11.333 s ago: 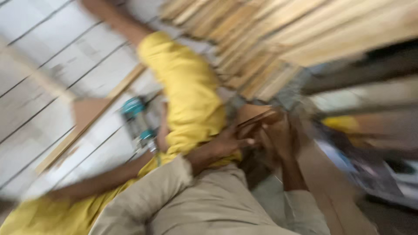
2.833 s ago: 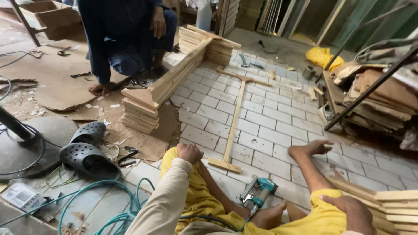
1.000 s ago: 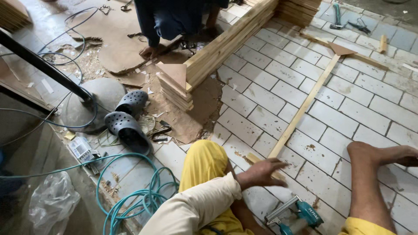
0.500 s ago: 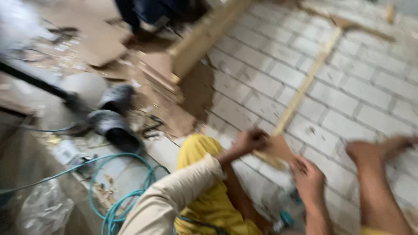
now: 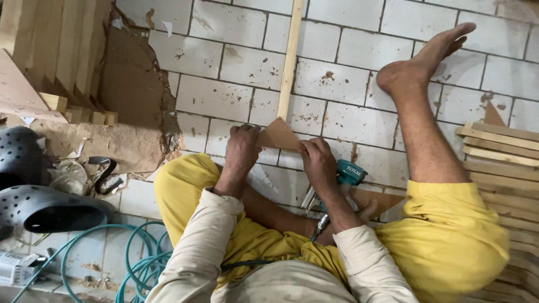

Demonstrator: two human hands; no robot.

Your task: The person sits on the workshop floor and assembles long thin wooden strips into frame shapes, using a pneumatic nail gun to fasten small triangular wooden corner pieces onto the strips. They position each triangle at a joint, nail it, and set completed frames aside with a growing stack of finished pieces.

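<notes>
I sit on a white tiled floor in yellow trousers. My left hand (image 5: 242, 147) and my right hand (image 5: 318, 159) both grip a brown triangular plywood piece (image 5: 278, 136) at the near end of a long pale wooden strip (image 5: 288, 62) that runs away from me. A teal pneumatic nail gun (image 5: 343, 177) lies on the floor just under my right wrist, by another triangular piece (image 5: 371, 200). My bare right foot (image 5: 420, 60) stretches out to the right.
Wooden slats (image 5: 505, 168) are stacked at the right edge, more boards (image 5: 50, 50) at the upper left. Dark clogs (image 5: 39, 206) lie at the left beside a torn brown cardboard sheet (image 5: 130, 95). A teal air hose (image 5: 132, 259) coils by my left knee.
My right hand has come up from the floor and joined my left on the triangular piece at the strip's end. The view has tipped down and closer to my hands.
</notes>
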